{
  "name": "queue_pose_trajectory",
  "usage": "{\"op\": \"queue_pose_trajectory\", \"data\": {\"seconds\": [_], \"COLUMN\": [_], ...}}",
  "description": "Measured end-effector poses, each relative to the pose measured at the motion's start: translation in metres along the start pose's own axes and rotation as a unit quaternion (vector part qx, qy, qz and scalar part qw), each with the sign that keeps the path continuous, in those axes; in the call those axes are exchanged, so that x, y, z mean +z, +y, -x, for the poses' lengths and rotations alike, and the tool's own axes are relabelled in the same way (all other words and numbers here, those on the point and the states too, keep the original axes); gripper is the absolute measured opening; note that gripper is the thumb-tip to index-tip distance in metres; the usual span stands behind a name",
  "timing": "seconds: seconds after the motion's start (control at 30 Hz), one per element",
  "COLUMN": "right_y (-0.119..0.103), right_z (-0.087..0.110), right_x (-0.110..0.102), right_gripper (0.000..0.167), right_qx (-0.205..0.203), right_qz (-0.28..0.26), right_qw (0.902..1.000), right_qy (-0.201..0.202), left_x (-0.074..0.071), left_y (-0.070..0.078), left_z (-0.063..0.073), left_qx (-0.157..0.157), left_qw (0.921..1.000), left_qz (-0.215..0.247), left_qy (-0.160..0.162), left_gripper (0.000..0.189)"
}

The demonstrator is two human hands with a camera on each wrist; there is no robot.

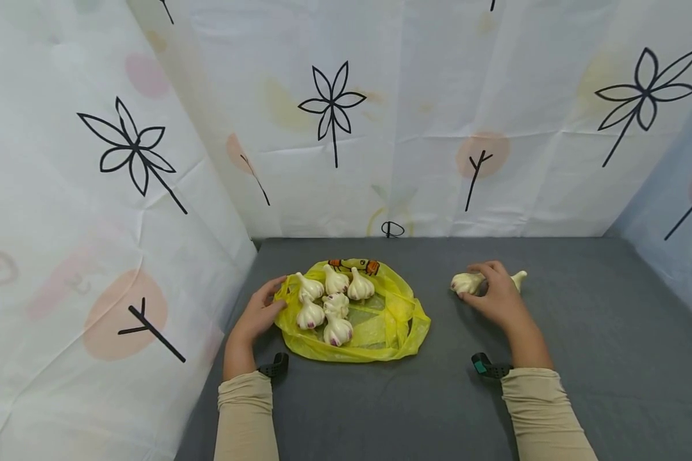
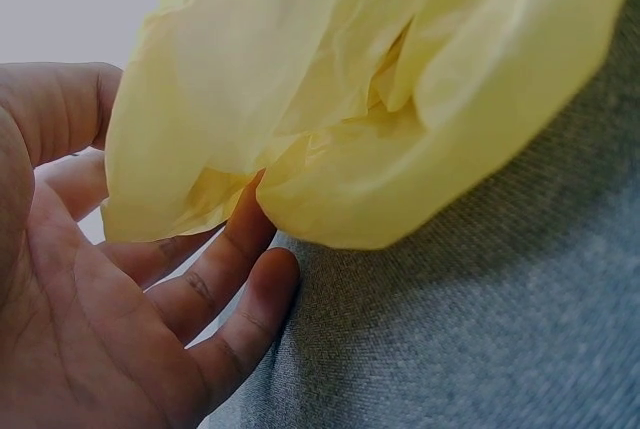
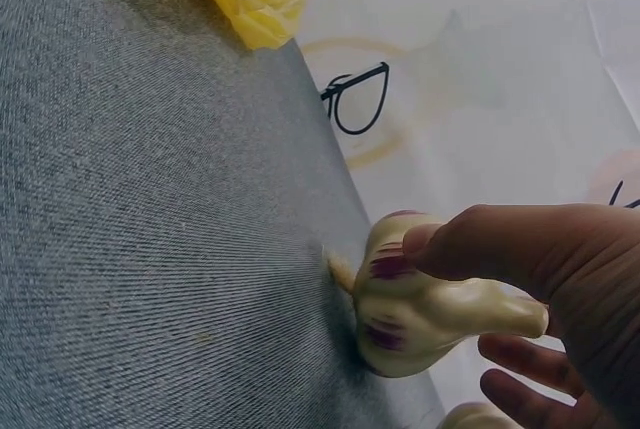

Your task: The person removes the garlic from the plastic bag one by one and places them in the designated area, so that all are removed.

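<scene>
A yellow plastic bag (image 1: 400,314) lies spread on the table with several garlic bulbs (image 1: 337,331) grouped on its left part. My left hand (image 1: 257,315) holds the bag's left edge, thumb on one side and fingers beneath; the left wrist view shows the thin yellow film (image 2: 330,149) between them. Farther right, my right hand (image 1: 502,299) grips a garlic bulb (image 1: 464,283) with purple streaks, its thumb pressed on the bulb's side in the right wrist view. Another garlic bulb (image 1: 519,279) sits just beyond that hand, partly hidden by it.
The grey table (image 1: 380,410) runs back to a white patterned cloth (image 1: 415,186) hung behind it, with more cloth along the left and right sides. A black band (image 1: 273,366) with a camera is worn on each wrist.
</scene>
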State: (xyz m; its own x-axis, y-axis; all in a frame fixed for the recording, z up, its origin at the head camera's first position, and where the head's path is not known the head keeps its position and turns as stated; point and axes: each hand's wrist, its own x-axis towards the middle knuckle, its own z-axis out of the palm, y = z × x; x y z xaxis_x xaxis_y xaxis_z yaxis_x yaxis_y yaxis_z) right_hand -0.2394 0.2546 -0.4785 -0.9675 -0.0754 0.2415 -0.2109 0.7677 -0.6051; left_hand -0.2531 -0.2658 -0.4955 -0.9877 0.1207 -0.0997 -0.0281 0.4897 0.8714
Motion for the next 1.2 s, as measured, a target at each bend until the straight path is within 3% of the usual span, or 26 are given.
{"op": "queue_pose_trajectory", "data": {"seconds": [1.2], "right_y": [-0.024], "right_z": [-0.001], "right_x": [-0.007], "right_gripper": [0.055], "right_qx": [-0.02], "right_qz": [-0.03], "right_qw": [0.9993], "right_qy": [-0.005], "left_x": [0.001], "left_y": [-0.001], "left_z": [0.0], "left_qx": [-0.003], "left_qw": [1.0], "left_qz": [-0.006], "left_qy": [0.006], "left_gripper": [0.062]}}
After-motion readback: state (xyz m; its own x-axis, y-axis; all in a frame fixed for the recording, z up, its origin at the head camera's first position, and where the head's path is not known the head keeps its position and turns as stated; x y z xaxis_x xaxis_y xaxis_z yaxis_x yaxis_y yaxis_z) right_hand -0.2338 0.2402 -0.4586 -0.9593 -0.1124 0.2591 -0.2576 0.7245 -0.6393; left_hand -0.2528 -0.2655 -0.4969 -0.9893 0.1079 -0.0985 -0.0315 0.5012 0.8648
